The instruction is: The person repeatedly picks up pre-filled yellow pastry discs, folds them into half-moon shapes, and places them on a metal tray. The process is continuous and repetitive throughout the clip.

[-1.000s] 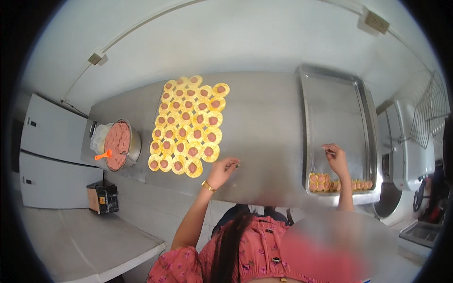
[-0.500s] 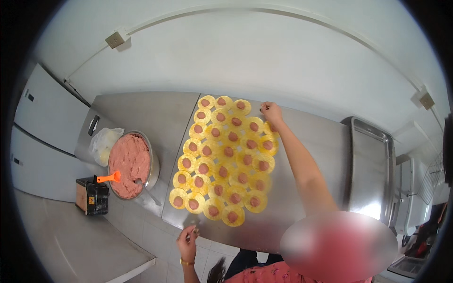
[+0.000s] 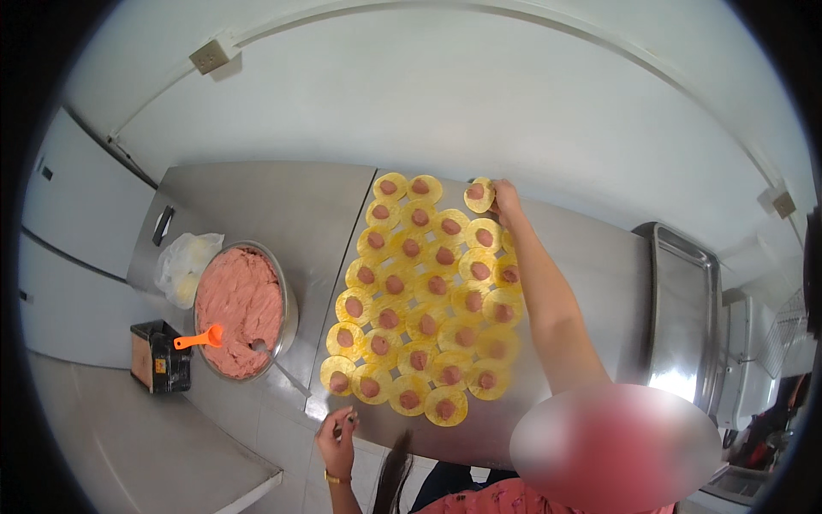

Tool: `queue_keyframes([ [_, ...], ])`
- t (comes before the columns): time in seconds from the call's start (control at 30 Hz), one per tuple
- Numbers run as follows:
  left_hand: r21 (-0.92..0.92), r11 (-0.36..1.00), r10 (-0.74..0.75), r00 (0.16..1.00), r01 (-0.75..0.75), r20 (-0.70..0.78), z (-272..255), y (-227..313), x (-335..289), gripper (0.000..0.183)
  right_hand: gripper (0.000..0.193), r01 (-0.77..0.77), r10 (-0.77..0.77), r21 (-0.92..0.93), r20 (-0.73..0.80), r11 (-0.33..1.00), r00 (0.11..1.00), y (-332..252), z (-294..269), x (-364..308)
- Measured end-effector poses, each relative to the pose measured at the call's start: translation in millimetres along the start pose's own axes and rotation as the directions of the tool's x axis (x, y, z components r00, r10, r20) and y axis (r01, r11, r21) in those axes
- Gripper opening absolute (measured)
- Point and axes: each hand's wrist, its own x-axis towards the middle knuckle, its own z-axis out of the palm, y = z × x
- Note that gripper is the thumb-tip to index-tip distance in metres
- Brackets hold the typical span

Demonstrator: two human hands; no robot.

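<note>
- Sitting at the far left on a lower grey surface: a small dark box with a yellowish face.
- Lying just beyond it on the steel bench: a crumpled clear plastic bag, touching the rim of the metal bowl.
- Holding a heap of pink minced filling, that bowl, with an orange-handled tool resting across its near edge and a metal spoon leaning out over the rim toward the near side.
- Hovering at the near edge of the bench, just below the lowest row: the left hand, fingers curled together around something small and thin; what it is cannot be told. Wearing a gold bangle at the wrist.
- Covering the middle of the bench in tight overlapping rows: round yellow wrappers, each one bearing a pink dab at its centre.
- Reaching across those rows to the far right corner: the right hand, forearm passing over the right-hand column.
- Pinching one yellow wrapper between the fingertips there, clamped on its edge, the disc tilted and sitting at the top right corner of the array, just beside the top row.
- Standing well apart to the right on the same bench: a long steel tray, shining under the light.
</note>
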Motion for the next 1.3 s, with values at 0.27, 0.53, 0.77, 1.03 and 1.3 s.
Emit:
queue_keyframes([
  [0.27,-0.312,0.946,0.224,0.878,-0.091,0.423,149.3,72.9,54.5,0.032,0.018,-0.235,-0.036,0.655,0.373,0.718,0.927,-28.8,-79.9,-114.1],
  [0.53,-0.297,0.849,-0.080,0.662,0.437,0.745,274.8,83.2,-19.9,0.028,0.016,-0.257,0.214,0.642,0.145,0.722,0.966,43.1,-189.5,-346.8],
  [0.77,0.137,0.971,0.026,0.659,-0.195,0.752,297.1,40.1,-85.3,0.016,0.023,-0.300,0.325,0.260,-0.058,0.918,0.944,84.5,-263.5,-435.6],
  [1.03,-0.048,0.990,-0.049,0.651,0.131,0.758,291.7,33.0,-94.2,0.031,0.026,-0.197,0.200,0.036,-0.114,0.980,0.973,107.7,-273.5,-435.9],
  [1.3,-0.089,0.993,0.013,0.678,0.076,0.734,296.6,29.1,-105.7,0.035,0.033,0.117,-0.142,-0.333,-0.052,0.936,0.989,102.7,-268.8,-442.1],
])
